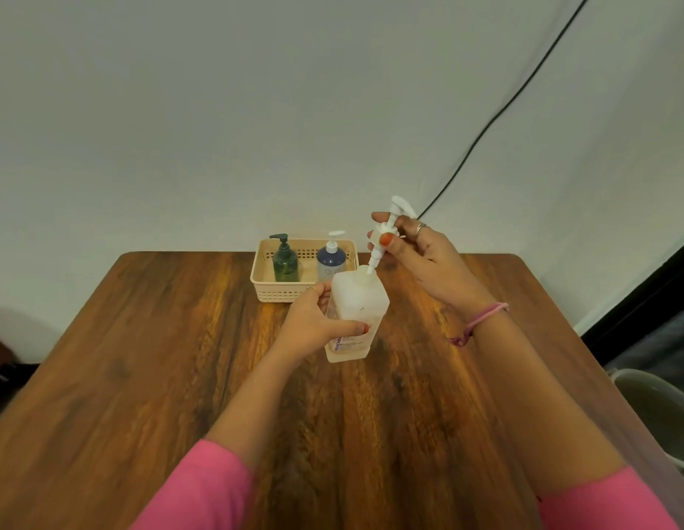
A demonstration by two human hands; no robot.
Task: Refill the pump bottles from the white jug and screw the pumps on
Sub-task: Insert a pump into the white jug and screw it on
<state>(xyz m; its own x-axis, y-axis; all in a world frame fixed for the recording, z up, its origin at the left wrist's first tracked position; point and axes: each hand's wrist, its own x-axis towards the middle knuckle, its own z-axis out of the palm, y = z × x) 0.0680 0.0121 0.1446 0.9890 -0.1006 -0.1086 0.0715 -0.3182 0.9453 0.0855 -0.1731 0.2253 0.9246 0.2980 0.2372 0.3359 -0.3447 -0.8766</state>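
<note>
Pink sleeves [202, 487] frame the left hand [313, 323] gripping the white bottle [354, 315] while the right hand [417, 254] pinches the pump [386, 231], best lowered straight before twisting.

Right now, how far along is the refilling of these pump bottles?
Looks done: the green bottle and blue bottle stand in the basket with pumps on. In hand: the left hand steadies the white bottle on the table; the right hand holds its pump above the neck, stem tip at the opening. Left: lower it and screw it on.
</note>
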